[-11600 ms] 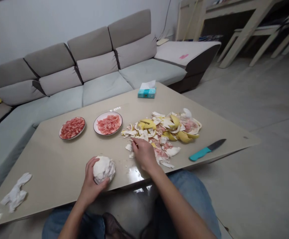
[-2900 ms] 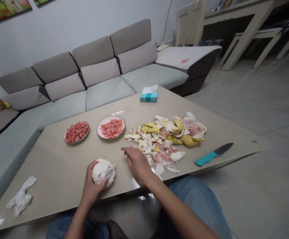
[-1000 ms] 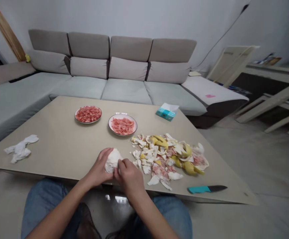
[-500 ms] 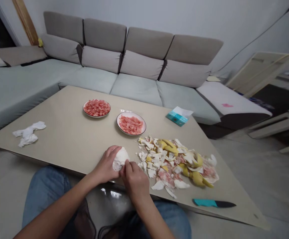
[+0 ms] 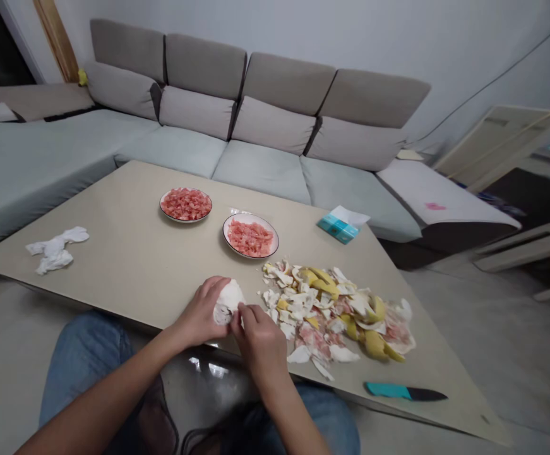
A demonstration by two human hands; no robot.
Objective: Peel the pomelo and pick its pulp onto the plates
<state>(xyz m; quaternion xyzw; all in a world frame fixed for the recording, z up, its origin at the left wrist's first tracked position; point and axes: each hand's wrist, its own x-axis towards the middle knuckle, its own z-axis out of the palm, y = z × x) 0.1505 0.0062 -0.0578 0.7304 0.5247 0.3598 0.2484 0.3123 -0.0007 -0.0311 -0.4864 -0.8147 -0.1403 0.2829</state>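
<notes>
My left hand [image 5: 201,314] wraps round the left side of a peeled pomelo [image 5: 230,298], still covered in white pith, just above the table's near edge. Pressed against the fruit's right side, the thumb and fingers of my right hand [image 5: 263,344] are pinched together at the pith. Whatever bit lies between those fingertips is hidden. Right of my hands spreads a heap of yellow pomelo peel [image 5: 322,282], white pith and pinkish membrane. Pink pomelo flesh [image 5: 251,238] in small pieces lies on a dark-rimmed white plate [image 5: 275,244] beyond my hands.
A second plate [image 5: 162,213] of red-pink flesh pieces stands farther back. Near the right front edge of the table [image 5: 127,265] lies a teal-handled knife [image 5: 391,390], its dark blade pointing right. Crumpled tissue [image 5: 55,251] is at left, a tissue pack [image 5: 339,226] at back right.
The view has shifted slightly. Both hands keep their hold on the pomelo, and my right hand's fingers have moved a little at its side.
</notes>
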